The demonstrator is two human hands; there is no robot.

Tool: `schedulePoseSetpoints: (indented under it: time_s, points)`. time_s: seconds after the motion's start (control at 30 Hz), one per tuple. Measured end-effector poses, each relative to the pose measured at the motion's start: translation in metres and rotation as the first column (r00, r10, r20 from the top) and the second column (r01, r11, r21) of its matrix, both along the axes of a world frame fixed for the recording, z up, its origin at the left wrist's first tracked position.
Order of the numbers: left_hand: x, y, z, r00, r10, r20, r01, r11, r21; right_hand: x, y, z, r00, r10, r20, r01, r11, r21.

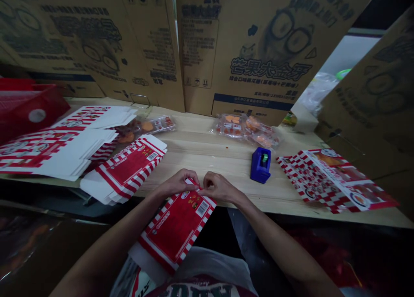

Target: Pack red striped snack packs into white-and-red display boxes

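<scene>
A red and white striped carton point(176, 228) lies tilted over the near edge of the wooden table point(210, 154), its lower end toward my lap. My left hand point(179, 182) is closed on the carton's top left corner. My right hand point(218, 187) is closed on the top edge beside it, fingers pinched together. The two hands almost touch.
Flat carton blanks point(126, 167) lie stacked at the left, with more point(54, 146) behind them. A blue tape dispenser point(260, 164) stands right of my hands. Snack packets point(246, 128) lie by the brown cardboard boxes point(255, 51). Printed red sheets point(333, 180) lie at the right.
</scene>
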State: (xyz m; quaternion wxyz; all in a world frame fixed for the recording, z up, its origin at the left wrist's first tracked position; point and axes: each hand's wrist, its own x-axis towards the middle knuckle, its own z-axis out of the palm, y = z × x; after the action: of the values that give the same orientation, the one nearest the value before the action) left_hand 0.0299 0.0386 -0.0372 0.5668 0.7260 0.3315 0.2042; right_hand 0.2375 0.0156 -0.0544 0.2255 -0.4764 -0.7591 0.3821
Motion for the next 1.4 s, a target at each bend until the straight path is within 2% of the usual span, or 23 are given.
schedulePoseSetpoints:
  time_s: [0.1,0.13,0.2,0.23,0.27,0.37,0.43,0.47,0.5,0.57,0.63,0.7,0.77,0.87,0.93,0.97,1.03,1.1,1.17,1.23,1.3,1.37,1.4]
  points:
    - [0.0,-0.004,0.007,0.999,-0.044,0.031,0.044,0.999,-0.002,0.003,-0.002,0.001,0.985,-0.008,-0.17,-0.032,0.971,-0.235]
    - [0.001,-0.005,0.011,0.997,-0.062,0.046,0.061,0.998,0.011,0.003,-0.004,0.0,0.963,0.019,-0.268,-0.117,0.928,-0.355]
    - [0.002,-0.008,0.019,0.993,-0.081,0.082,0.076,0.995,0.065,0.001,-0.011,-0.003,0.869,0.011,-0.495,-0.319,0.777,-0.542]
    - [0.001,-0.009,0.023,0.991,-0.084,0.103,0.074,0.992,0.098,-0.002,-0.015,-0.006,0.812,-0.045,-0.582,-0.382,0.712,-0.589]
    - [0.001,-0.01,0.027,0.989,-0.082,0.123,0.066,0.99,0.126,-0.004,-0.018,-0.009,0.764,-0.122,-0.634,-0.398,0.684,-0.612]
    - [-0.005,-0.009,0.029,0.984,-0.001,0.18,-0.029,0.986,0.163,-0.01,-0.013,-0.014,0.74,-0.273,-0.615,-0.227,0.76,-0.609]
    - [-0.011,-0.009,0.018,0.955,0.206,0.215,-0.244,0.955,0.169,-0.008,0.012,-0.013,0.786,-0.264,-0.559,-0.131,0.813,-0.567]
    - [-0.014,-0.009,0.008,0.904,0.36,0.231,-0.4,0.903,0.158,-0.007,0.031,-0.01,0.809,-0.238,-0.538,-0.113,0.834,-0.54]
    - [-0.016,-0.011,-0.004,0.814,0.527,0.245,-0.567,0.812,0.136,-0.006,0.054,-0.007,0.825,-0.214,-0.524,-0.102,0.854,-0.51]
    - [-0.021,-0.017,-0.032,0.567,0.789,0.235,-0.819,0.572,0.055,-0.007,0.106,-0.001,0.842,-0.199,-0.501,-0.049,0.897,-0.439]
    - [-0.026,-0.028,-0.063,0.365,0.902,0.231,-0.927,0.375,-0.002,-0.018,0.158,0.002,0.864,-0.204,-0.461,0.028,0.932,-0.36]
    - [-0.033,-0.04,-0.091,0.303,0.936,0.181,-0.952,0.291,0.093,-0.042,0.202,-0.001,0.898,-0.184,-0.4,0.066,0.955,-0.29]
    - [-0.042,-0.051,-0.115,0.341,0.927,0.156,-0.914,0.287,0.286,-0.078,0.234,-0.01,0.937,-0.132,-0.323,0.06,0.973,-0.223]
    - [-0.056,-0.057,-0.143,0.42,0.894,0.156,-0.764,0.256,0.593,-0.14,0.262,-0.026,0.971,-0.066,-0.228,0.047,0.995,-0.086]
    - [-0.06,-0.054,-0.156,0.471,0.872,0.138,-0.664,0.247,0.706,-0.175,0.275,-0.035,0.993,0.003,-0.118,0.008,0.996,0.094]
    - [-0.06,-0.051,-0.161,0.52,0.846,0.119,-0.615,0.274,0.739,-0.189,0.281,-0.039,0.999,0.05,0.009,-0.051,0.974,0.221]
    - [-0.055,-0.043,-0.167,0.645,0.76,0.081,-0.515,0.354,0.78,-0.21,0.293,-0.045,0.945,0.091,0.313,-0.225,0.876,0.426]
    - [-0.046,-0.032,-0.168,0.736,0.676,0.051,-0.425,0.401,0.811,-0.223,0.305,-0.051,0.859,0.062,0.509,-0.35,0.796,0.493]
    - [-0.037,-0.022,-0.165,0.802,0.597,0.021,-0.326,0.409,0.852,-0.23,0.315,-0.056,0.842,0.047,0.538,-0.356,0.798,0.487]
    - [-0.032,-0.014,-0.159,0.864,0.502,-0.048,-0.167,0.376,0.911,-0.231,0.323,-0.061,0.819,0.018,0.574,-0.359,0.796,0.488]
    - [-0.031,-0.01,-0.151,0.891,0.434,-0.13,0.01,0.268,0.963,-0.225,0.33,-0.066,0.797,-0.008,0.604,-0.362,0.795,0.487]
    - [-0.033,-0.009,-0.144,0.867,0.458,-0.198,0.139,0.16,0.977,-0.211,0.335,-0.07,0.778,-0.018,0.628,-0.37,0.795,0.481]
    - [-0.034,-0.01,-0.14,0.847,0.479,-0.23,0.19,0.131,0.973,-0.2,0.337,-0.072,0.771,-0.016,0.636,-0.378,0.793,0.478]
